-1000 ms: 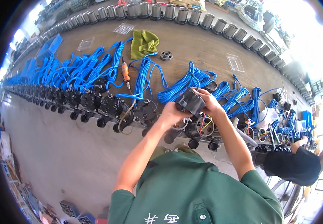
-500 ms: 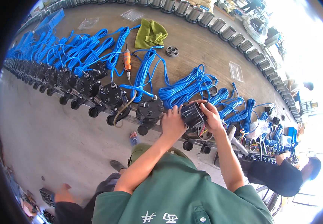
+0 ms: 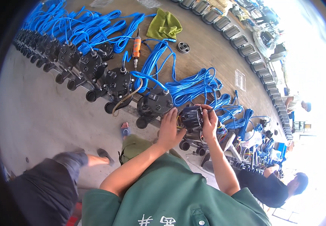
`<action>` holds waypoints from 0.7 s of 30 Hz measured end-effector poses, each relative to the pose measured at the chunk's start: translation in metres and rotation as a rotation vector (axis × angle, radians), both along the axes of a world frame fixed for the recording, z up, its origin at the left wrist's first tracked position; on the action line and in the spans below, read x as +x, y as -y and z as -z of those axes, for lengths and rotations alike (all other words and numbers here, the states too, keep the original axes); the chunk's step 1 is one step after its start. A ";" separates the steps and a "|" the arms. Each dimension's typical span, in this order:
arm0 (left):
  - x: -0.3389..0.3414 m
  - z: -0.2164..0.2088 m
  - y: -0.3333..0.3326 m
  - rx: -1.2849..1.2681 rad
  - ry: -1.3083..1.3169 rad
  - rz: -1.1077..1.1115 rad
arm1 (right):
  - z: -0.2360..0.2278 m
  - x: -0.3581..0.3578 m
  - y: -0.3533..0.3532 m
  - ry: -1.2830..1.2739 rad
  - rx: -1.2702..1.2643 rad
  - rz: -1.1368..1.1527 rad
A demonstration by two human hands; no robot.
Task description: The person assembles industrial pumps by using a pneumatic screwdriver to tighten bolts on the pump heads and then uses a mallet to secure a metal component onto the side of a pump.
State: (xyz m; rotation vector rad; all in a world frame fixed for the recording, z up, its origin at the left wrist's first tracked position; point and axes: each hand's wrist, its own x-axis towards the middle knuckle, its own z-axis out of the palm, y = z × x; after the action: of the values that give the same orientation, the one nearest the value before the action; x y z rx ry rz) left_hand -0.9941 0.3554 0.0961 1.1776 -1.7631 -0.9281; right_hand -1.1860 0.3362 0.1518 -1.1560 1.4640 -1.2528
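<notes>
My right hand (image 3: 209, 123) grips a glossy black cylindrical housing (image 3: 191, 117) by its right side, tilted above the table's near edge. On the other side, my left hand (image 3: 169, 131) is open, its fingers stretched and its thumb close to the housing; whether the thumb touches it I cannot tell. Thin yellow wires (image 3: 178, 121) show between that hand and the housing. Just left of my left fingers stands a black pump-like unit (image 3: 156, 102) with a round lid, a blue cable coming out of its top. A coiled blue cable (image 3: 189, 88) lies behind the housing.
Similar black units (image 3: 118, 82) line the edge leftward. An orange air screwdriver (image 3: 137, 47), a green cloth (image 3: 164, 25) and a black ring (image 3: 183, 47) lie farther back. Metal cylinders (image 3: 247, 49) row the far edge. A mallet (image 3: 231, 143) is at right. People (image 3: 264, 186) are on both sides.
My left hand has loosened from the housing and straightened its fingers, while my right keeps its grip. The view has shifted, and a person at left has come closer.
</notes>
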 end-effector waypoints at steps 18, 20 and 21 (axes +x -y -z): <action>0.005 -0.030 -0.004 -0.052 0.168 -0.007 | 0.006 0.005 -0.004 -0.136 -0.088 0.126; 0.003 -0.029 0.001 -0.103 0.243 -0.020 | 0.002 0.007 -0.004 -0.123 -0.086 0.150; 0.002 -0.029 0.001 -0.128 0.280 -0.027 | 0.003 0.009 -0.003 -0.115 -0.088 0.158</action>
State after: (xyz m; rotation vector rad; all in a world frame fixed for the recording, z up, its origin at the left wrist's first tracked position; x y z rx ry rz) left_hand -0.9922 0.3545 0.1249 1.2923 -1.9903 -0.6467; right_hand -1.1770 0.3396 0.1489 -1.2062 1.6254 -1.3898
